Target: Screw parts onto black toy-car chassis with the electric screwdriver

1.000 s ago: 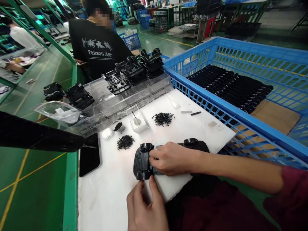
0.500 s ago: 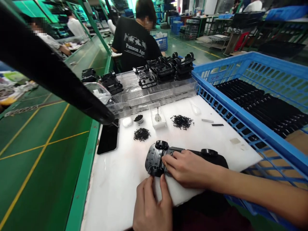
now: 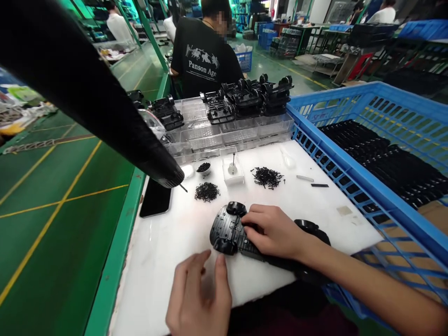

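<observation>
A black toy car chassis lies wheels-up on the white work board. My right hand rests across its middle with curled fingers, gripping it; what lies under the fingers is hidden. Near the front wheel, my left hand is off the chassis, thumb and fingers apart. A small dark spot shows by its fingertips, too small to name. At the left, a black electric screwdriver slants down, its thin bit pointing toward a pile of small black screws.
Another screw pile lies right of a clear box. Beside a small screw-filled cup is a phone. More chassis stand on clear trays. A blue crate holds black parts; a person sits beyond.
My left hand has drawn away from the chassis, down and left. My right fingers have curled in more. The screwdriver appears farther right, and the view has shifted slightly.
</observation>
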Motion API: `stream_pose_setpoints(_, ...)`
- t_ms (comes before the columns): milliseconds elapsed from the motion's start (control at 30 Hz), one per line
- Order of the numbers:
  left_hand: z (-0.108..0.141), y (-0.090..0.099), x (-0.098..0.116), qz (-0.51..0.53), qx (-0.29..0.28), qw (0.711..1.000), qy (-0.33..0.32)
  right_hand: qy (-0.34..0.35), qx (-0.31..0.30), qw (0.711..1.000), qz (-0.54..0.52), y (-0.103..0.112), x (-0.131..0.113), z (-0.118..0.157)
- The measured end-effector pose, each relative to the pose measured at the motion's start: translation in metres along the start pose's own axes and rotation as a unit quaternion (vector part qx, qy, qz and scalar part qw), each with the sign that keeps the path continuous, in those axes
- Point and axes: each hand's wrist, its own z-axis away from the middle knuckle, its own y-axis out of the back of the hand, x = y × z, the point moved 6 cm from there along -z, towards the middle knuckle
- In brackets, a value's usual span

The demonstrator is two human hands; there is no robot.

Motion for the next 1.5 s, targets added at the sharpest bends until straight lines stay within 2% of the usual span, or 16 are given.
stream_pose_setpoints(67, -0.016, -0.007, 0.002, 0.020, -0.060, 0.994, -0.087, -0.006, -0.009, 1.000, -0.009, -0.001, 0.000, -0.002)
stream_pose_setpoints(133, -0.026, -0.022, 0.003, 0.025, -0.150, 0.976, -0.156, -0.010, -0.021, 1.000, -0.008, 0.000, -0.002, -0.004)
stream_pose_setpoints(200, -0.032, -0.036, 0.001, 0.026, -0.202, 0.961, -0.189, -0.014, -0.041, 0.999, 0.014, -0.001, -0.007, -0.006)
stream_pose_setpoints(233, -0.034, -0.040, 0.000, 0.030, -0.210, 0.957, -0.197, -0.018, -0.052, 0.998, 0.032, -0.002, -0.010, -0.007)
stream_pose_setpoints(433, -0.033, -0.045, 0.000, 0.050, -0.195, 0.957, -0.210, -0.106, -0.095, 0.976, 0.163, -0.007, -0.025, -0.016)
stream_pose_setpoints(600, -0.031, -0.043, -0.002, 0.068, -0.194, 0.958, -0.202, -0.133, -0.127, 0.952, 0.244, -0.014, -0.031, -0.024)
stream_pose_setpoints(767, -0.028, -0.043, -0.005, 0.077, -0.196, 0.962, -0.176, -0.102, -0.142, 0.943, 0.283, -0.018, -0.034, -0.030)
stream_pose_setpoints(933, -0.024, -0.042, -0.006, 0.112, -0.195, 0.962, -0.155, -0.045, -0.149, 0.952, 0.265, -0.018, -0.034, -0.031)
stream_pose_setpoints(1333, -0.021, -0.040, -0.008, 0.139, -0.180, 0.962, -0.151, -0.027, -0.190, 0.954, 0.230, -0.015, -0.033, -0.037)
stream_pose_setpoints(1500, -0.020, -0.043, -0.010, 0.146, -0.176, 0.962, -0.147, -0.017, -0.202, 0.946, 0.253, -0.015, -0.034, -0.034)
